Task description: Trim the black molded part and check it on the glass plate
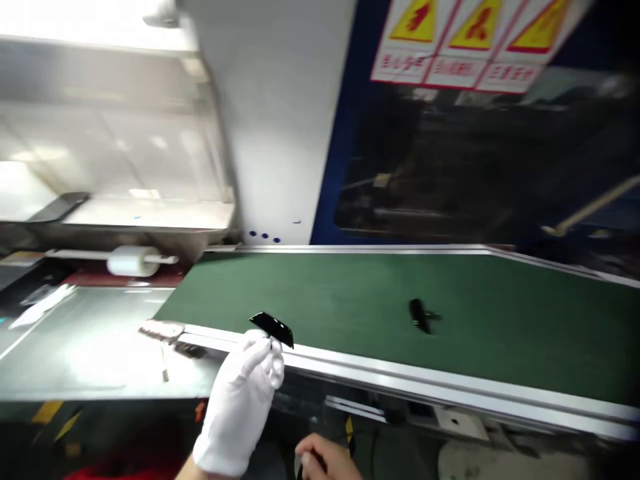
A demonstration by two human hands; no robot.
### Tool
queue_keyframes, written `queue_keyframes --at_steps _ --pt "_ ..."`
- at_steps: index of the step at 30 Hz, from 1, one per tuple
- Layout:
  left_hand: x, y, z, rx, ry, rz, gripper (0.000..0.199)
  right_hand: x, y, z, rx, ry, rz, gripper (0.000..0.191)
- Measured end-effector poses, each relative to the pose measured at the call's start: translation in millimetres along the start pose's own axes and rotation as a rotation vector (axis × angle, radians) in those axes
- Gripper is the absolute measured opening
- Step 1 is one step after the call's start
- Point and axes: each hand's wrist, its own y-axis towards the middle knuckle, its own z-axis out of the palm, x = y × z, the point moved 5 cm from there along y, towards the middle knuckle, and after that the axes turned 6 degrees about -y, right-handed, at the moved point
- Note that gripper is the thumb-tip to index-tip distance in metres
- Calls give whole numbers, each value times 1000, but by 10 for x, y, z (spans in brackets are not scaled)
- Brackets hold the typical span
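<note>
Fingers [265, 353] of my gloved left hand [240, 400] pinch the black plastic piece [273, 328] at the belt's [350, 293] near edge, its long axis pointing right toward the second piece [419, 315]; whether my bare right hand [325, 460] is closed, I cannot tell.

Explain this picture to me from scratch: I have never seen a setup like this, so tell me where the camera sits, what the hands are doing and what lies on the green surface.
There is one picture, taken by a camera worn on a person's head, looking forward and down at their own hands. It is blurred.

The long green belt with silver metal rails looks like a conveyor. Behind it stands a dark machine enclosure bearing yellow triangular warning signs.

The left hand, in a white glove, pinches a small glossy black plastic part at the belt's near edge. A second small black part lies alone further along the belt.

The bare right hand sits low at the bottom edge and seems to grip something thin and dark; I cannot tell what.

To the left is a shiny metal worktable with a white roll on a rod.
</note>
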Motion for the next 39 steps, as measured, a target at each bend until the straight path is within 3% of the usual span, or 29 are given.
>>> queue_keyframes --at_steps 3,5,7,9,12,15,19,22,25,28,32,35,39 --pt "-578 -484 -765 -172 -241 61 32 993 44 373 -29 159 -132 50" --pt "-949 -737 -1286 -270 -315 129 28 1752 91 727 -23 249 -184 46" --pt "-1271 -944 -1794 -355 -316 200 23 2445 180 1195 26 352 -209 44" --pt "-1514 -1115 -2264 -420 -306 260 19 2988 287 1733 111 443 -219 43" --pt "-1742 -1318 -2842 -489 -283 333 18 3477 421 2473 224 552 -208 46" --pt "-1876 -1462 -3203 -545 -271 384 18 3689 506 2975 299 627 -181 44" --pt "-2020 -1515 -3351 -597 -237 395 20 3761 608 3302 353 725 -93 41" --pt "-2108 -1436 -3338 -589 -172 362 20 3779 746 3322 342 784 -44 38" --pt "-2190 -1307 -3336 -514 -59 321 15 3823 946 3150 328 820 -41 33" --pt "-2281 -1184 -3418 -444 -31 259 30 3873 1157 2895 407 831 -36 30" --pt "-2326 -991 -3500 -344 -146 -37 48 3877 1401 2611 534 682 -11 24" --pt "-2340 -834 -3420 -187 -175 -194 64 3884 1550 2504 590 574 1 20" --pt "-2376 -646 -3398 -199 -213 -212 51 3959 1728 2495 647 572 18 26"
